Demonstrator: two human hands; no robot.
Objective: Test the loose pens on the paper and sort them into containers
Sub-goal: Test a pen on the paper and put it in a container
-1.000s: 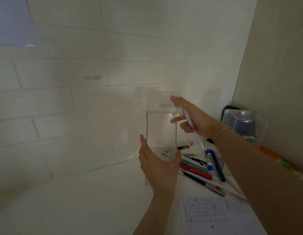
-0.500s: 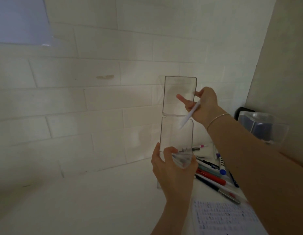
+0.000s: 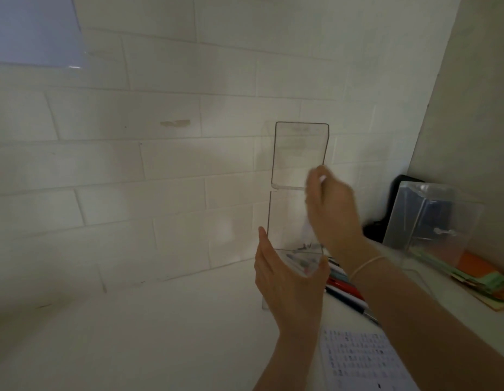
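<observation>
gripping the lower part of a tall clear container (image 3: 290, 221), the left hand (image 3: 287, 280) has its thumb up the left edge and its fingers wrapped round the right side near the base. the container stands on the white desk (image 3: 149, 334), close to the tiled wall (image 3: 160, 165), and its hinged lid (image 3: 300, 153) is swung upright above the opening. a few pens can be made out through the clear wall at the bottom, though they are too blurred to count.

the right hand (image 3: 329, 210) is at the container's open top, on the right side, fingers curled round a white pen (image 3: 322, 179) whose end shows just above the knuckles; motion blur hides how far the pen sits inside the container. a thin bracelet (image 3: 366, 265) circles that wrist.

just right of the container, partly behind the right forearm, lies a bunch of loose pens (image 3: 346, 294) in red, dark blue and teal. near the bottom edge is the test paper (image 3: 358, 359), covered with small marks. further right, against the side wall, a second clear container (image 3: 431, 218) sits tilted, with a dark object (image 3: 377, 230) behind it and a stack of orange and green sheets (image 3: 482, 275) beside it.
</observation>
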